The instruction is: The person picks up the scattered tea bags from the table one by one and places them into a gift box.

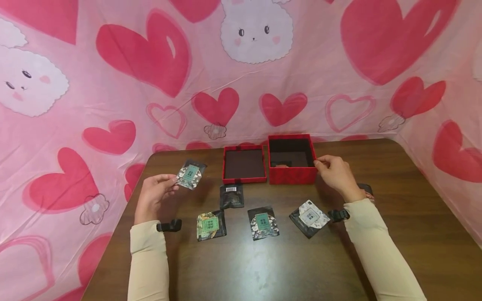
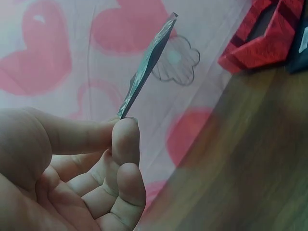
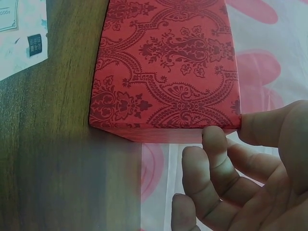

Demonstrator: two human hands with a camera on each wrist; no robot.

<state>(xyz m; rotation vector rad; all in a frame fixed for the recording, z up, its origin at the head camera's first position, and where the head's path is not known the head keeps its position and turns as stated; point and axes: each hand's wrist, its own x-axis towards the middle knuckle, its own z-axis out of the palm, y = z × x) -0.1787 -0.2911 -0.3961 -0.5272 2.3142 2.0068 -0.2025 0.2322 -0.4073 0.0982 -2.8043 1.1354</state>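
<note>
My left hand [image 1: 156,194] pinches a flat sachet [image 1: 191,174] by its lower corner between thumb and forefinger. The sachet has a teal label on a black and white floral front, and appears edge-on in the left wrist view, raised off the table. At the back, my right hand [image 1: 337,175] holds the right rim of an open red box [image 1: 293,175] with thumb and fingertips at its corner. Dark damask patterning covers the box's outer wall [image 3: 166,62]. Its inside is black, with a small dark item [image 1: 280,164] low at the left, partly hidden by the front wall.
Left of the box lies its red lid [image 1: 244,180], black inside facing up. On the wooden table [image 1: 233,267] lie a dark sachet with a barcode [image 1: 231,196], a green-labelled sachet [image 1: 211,225], a teal-labelled sachet [image 1: 263,223] and a white-fronted sachet [image 1: 309,218]. Pink heart-print cloth [image 1: 226,75] hangs behind.
</note>
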